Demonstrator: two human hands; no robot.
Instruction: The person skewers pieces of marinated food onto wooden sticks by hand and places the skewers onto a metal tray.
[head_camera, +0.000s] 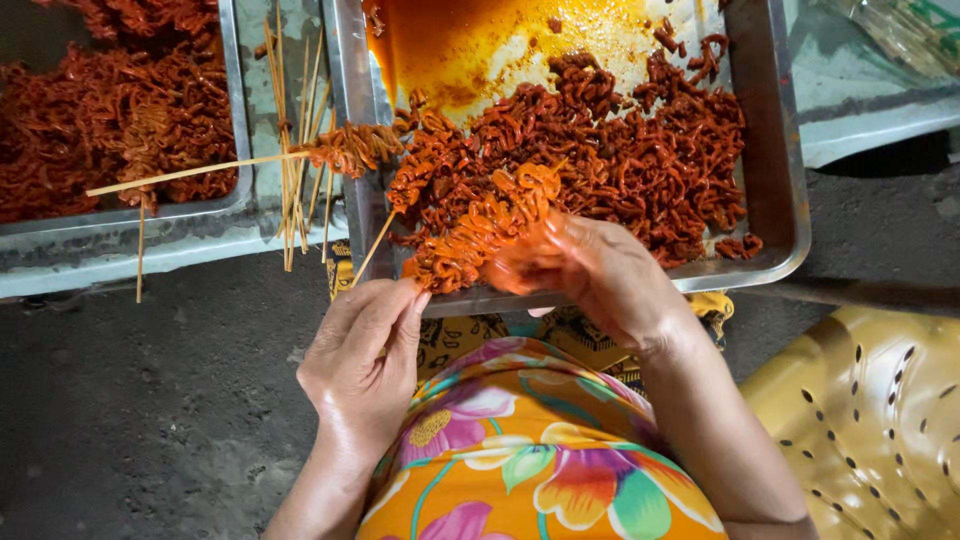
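Left hand (362, 365) fingers pinch the thin skewer (377, 250); right hand (590, 270) presses soft, oily meat (470, 235), probably slippery.

Both forearms are bare, with no sleeves, rings or watch showing on the left hand (362, 365) or the right hand (590, 275). At the lower centre of the frame the person wears an orange garment (530, 455) printed with large pink, green and yellow flowers, and the right hand's fingers are smeared with orange-red sauce.

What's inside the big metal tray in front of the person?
The metal tray holds a heap of red marinated meat strips and a pool of orange oil. The tray floor under the heap is covered, and the skewer hides some strips.
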